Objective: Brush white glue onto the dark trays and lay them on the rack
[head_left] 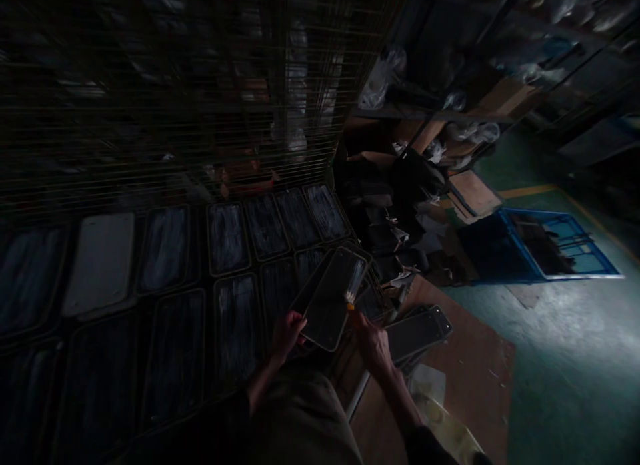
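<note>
The scene is very dim. My left hand [287,334] is closed on the near edge of a dark rectangular tray [330,298], which tilts up over the rack. My right hand [371,338] grips a small brush [354,290] with an orange ferrule and pale bristles that rest on the tray's right side. Below and to the left, several dark trays with whitish brush streaks [227,237] lie in rows on a wire rack. One pale tray [101,260] lies among them at the left.
More dark trays [417,332] are stacked on a brown board [465,378] to my right. A blue frame cart [545,246] stands on the green floor. Cluttered shelves with boxes and bags [470,112] fill the upper right. Wire racking [190,92] rises behind.
</note>
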Demonstrator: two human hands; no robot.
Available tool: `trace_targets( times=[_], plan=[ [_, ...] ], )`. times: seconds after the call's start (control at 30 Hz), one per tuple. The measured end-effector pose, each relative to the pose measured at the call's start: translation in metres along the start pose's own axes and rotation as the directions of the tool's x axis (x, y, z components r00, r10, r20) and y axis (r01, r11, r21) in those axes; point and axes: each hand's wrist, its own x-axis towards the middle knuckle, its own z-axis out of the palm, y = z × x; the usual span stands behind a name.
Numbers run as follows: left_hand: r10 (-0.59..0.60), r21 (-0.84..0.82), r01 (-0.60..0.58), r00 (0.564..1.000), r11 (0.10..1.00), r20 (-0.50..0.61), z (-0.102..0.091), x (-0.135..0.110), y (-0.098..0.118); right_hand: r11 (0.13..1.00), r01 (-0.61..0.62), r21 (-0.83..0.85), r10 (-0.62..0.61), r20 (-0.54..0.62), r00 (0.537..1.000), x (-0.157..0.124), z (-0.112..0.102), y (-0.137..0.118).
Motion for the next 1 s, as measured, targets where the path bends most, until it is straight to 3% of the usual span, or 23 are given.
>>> trace_targets(
  times=[0.23, 0.4, 0.53, 0.63, 0.83, 1.0],
  plan=[
    [0.007, -0.061, -0.008, 1.0, 0.998, -0.019, 0.001, 0.003, -0.003, 0.991, 0.047, 0.124, -0.058, 0.082, 0.995, -0.046, 0.011, -0.052],
    [0.034, -0.067, -0.034, 0.999, 0.997, 0.002, -0.002, 0.004, -0.007, 0.955, -0.012, 0.296, -0.037, 0.159, 0.986, -0.047, 0.011, -0.058],
    [0.028, -0.073, -0.021, 0.996, 0.997, 0.088, -0.005, 0.004, -0.007, 0.865, -0.127, 0.486, 0.031, 0.201, 0.979, -0.013, 0.006, -0.037],
    [0.009, -0.029, -0.006, 0.994, 1.0, 0.108, -0.006, 0.003, -0.003, 0.843, -0.134, 0.52, 0.084, 0.117, 0.99, 0.028, 0.002, -0.014],
    [-0.01, -0.028, 0.011, 0.999, 1.0, 0.053, -0.004, 0.001, 0.003, 0.954, -0.103, 0.283, 0.16, -0.185, 0.97, 0.092, -0.007, 0.013],
    [0.003, -0.11, 0.004, 0.998, 0.994, 0.064, -0.004, 0.002, -0.003, 0.993, -0.077, 0.091, 0.097, -0.243, 0.965, 0.118, -0.007, 0.016]
  ],
)
